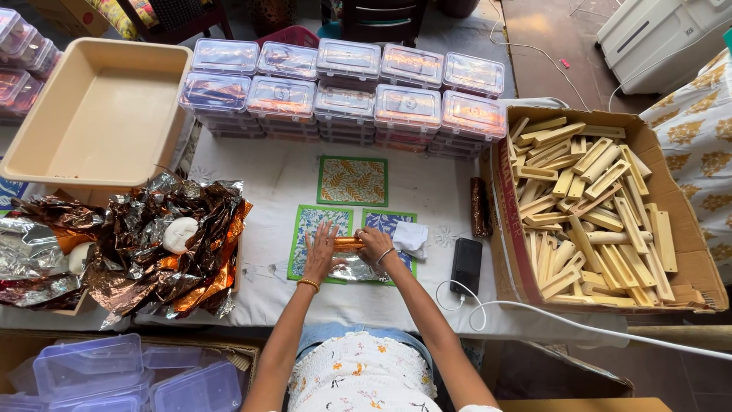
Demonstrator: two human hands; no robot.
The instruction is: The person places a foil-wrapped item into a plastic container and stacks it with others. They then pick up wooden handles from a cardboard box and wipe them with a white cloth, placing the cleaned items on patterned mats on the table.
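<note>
A short stick (348, 243) wrapped in shiny orange foil lies across a foil sheet (358, 268) on green patterned mats (352, 181). My left hand (322, 252) presses on its left end with fingers spread. At its right end sits my right hand (375, 246), fingers curled on the roll. A finished dark foil-wrapped stick (479, 207) lies to the right, next to a cardboard box (503, 221) full of bare wooden sticks (591, 206).
A heap of crumpled copper and silver foil (152, 244) lies at left, with a beige tray (99, 114) behind it. Stacked clear lidded boxes (343, 95) line the far edge. A phone (466, 265) with a white cable and a white cloth (412, 236) rest near my right hand. Empty plastic tubs (114, 374) sit below left.
</note>
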